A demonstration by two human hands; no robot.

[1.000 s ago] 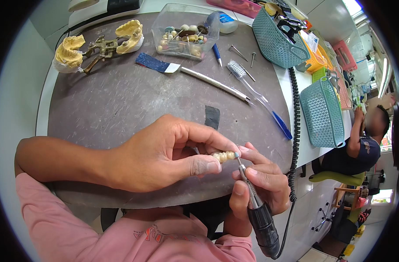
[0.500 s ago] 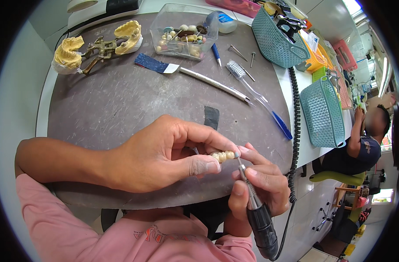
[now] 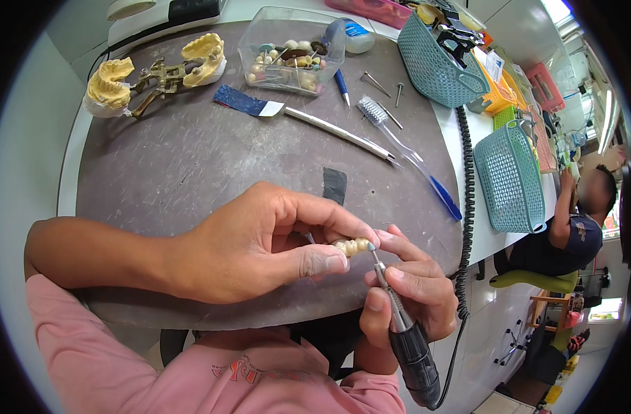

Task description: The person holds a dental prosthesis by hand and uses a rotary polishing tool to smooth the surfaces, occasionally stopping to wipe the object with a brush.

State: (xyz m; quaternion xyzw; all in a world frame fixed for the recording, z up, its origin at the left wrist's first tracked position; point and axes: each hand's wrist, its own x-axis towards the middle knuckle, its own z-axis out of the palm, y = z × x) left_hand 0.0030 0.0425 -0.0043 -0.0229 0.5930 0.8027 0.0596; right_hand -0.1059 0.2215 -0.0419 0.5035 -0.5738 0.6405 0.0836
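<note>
My left hand (image 3: 260, 241) pinches a short row of teeth (image 3: 351, 247), cream-coloured, between the thumb and the forefinger, with the row's right end sticking out past my thumb. I hold it above the near part of the grey-brown surface (image 3: 170, 165). My right hand (image 3: 415, 286) is wrapped around a hand drill (image 3: 413, 362), gripping its silvery neck with thumb and fingers while the black body slants down toward me. The drill's pale blue tip (image 3: 372, 246) sits right at the end of the row, close by my left forefinger; I cannot tell whether it touches the teeth.

Beyond my hands, a dark patch (image 3: 335, 184) lies on the surface. Farther off, a blue strip (image 3: 239, 99) with a white end lies next to a thin white rod (image 3: 340, 134), and a toothbrush (image 3: 413, 157) with a blue handle end slants to the right of them. A blue pen (image 3: 342, 87) lies beside a clear box (image 3: 281, 77) full of small round-headed bits. At the far left, two yellow jaw models (image 3: 110, 81) are joined by a metal hinge (image 3: 165, 76). A coiled black cord (image 3: 466, 186) runs along the right edge, beside a blue-green basket (image 3: 509, 179); past it a co-worker (image 3: 574, 238) sits.
</note>
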